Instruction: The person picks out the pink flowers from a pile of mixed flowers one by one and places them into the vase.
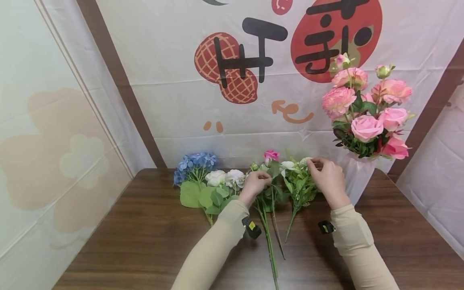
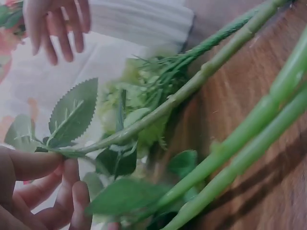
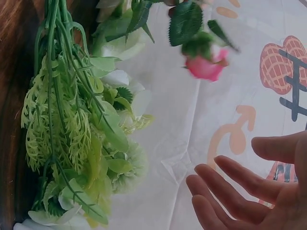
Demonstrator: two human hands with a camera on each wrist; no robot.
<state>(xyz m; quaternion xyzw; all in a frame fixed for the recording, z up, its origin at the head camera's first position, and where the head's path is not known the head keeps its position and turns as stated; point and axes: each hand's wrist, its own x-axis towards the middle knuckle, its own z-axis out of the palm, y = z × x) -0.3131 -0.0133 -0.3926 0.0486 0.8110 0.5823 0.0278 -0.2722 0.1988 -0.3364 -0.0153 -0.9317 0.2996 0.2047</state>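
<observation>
My left hand pinches the thin leafy stem of a pink rose between thumb and fingers; in the left wrist view a toothed leaf stands just above the fingertips. The rose's bloom shows clearly in the right wrist view. Beside it on the table lies a green-and-white flower bunch with feathery foliage. My right hand hovers near that bunch, fingers relaxed and apart, holding nothing in the right wrist view. Thick green stems run below the left hand.
At the back right, a white vase holds pink roses and peonies. Blue hydrangea and white flowers lie left of my left hand on the brown wooden table. A printed cloth hangs behind.
</observation>
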